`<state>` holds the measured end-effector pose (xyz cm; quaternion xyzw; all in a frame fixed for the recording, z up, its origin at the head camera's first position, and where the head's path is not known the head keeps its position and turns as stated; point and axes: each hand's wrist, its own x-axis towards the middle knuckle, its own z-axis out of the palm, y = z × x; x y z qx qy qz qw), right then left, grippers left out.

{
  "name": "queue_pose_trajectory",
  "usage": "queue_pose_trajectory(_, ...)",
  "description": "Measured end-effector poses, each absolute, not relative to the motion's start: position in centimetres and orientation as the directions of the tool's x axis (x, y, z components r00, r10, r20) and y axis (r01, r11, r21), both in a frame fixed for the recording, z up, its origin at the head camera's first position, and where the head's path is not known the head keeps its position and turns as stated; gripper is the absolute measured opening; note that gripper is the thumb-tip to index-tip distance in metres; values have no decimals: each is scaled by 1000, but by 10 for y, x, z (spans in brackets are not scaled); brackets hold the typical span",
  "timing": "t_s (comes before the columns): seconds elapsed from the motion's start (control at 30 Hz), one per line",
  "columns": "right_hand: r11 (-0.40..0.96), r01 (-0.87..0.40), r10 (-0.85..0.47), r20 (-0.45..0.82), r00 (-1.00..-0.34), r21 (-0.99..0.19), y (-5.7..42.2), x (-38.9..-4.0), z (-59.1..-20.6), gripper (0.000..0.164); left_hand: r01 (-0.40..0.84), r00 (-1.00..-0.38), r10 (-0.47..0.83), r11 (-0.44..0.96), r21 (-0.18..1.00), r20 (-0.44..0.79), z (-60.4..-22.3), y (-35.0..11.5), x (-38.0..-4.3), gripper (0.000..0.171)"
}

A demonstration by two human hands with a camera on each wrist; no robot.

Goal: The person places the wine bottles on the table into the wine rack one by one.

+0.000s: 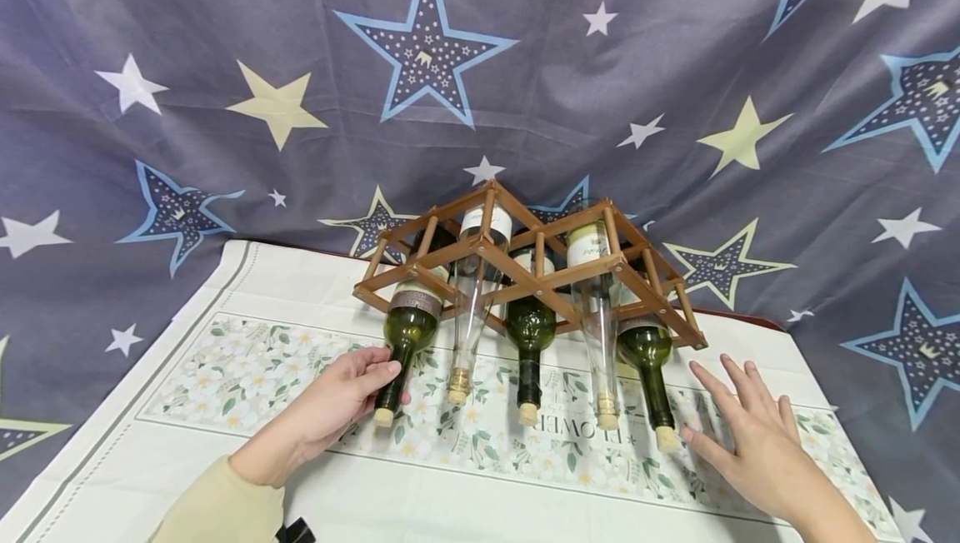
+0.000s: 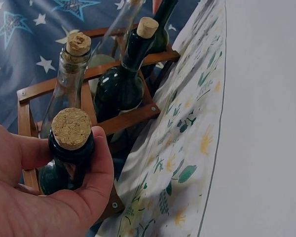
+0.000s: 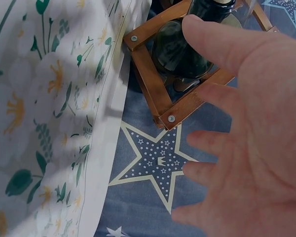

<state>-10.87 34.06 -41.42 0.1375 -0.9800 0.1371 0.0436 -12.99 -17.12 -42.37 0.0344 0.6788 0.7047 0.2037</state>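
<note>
A brown wooden wine rack (image 1: 540,281) holds several corked bottles, their necks pointing toward me. At its left end, my left hand (image 1: 341,401) grips the dark neck of a green wine bottle (image 1: 411,322); the left wrist view shows thumb and fingers around it, just below the cork (image 2: 72,129). Beside the rack's right end, my right hand (image 1: 757,443) is spread with nothing in it. Its thumb is near the neck of the rightmost green bottle (image 1: 651,364); whether they touch I cannot tell. Between these sit two clear bottles (image 1: 471,310) and a green bottle (image 1: 530,326).
Under the rack lies a white tablecloth (image 1: 375,493) with a floral printed panel (image 1: 255,368). A dark curtain with stars (image 1: 525,118) hangs close behind the rack. A small black object (image 1: 296,531) shows at the bottom edge by my left sleeve.
</note>
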Motion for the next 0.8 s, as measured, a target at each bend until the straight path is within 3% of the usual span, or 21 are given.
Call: queue_pose_trajectory(0.8,932,-207,-216,4,-976,-297,338,-110,-411,82,-281,-919,297,-34,959,-259,-423,-167,-152,52)
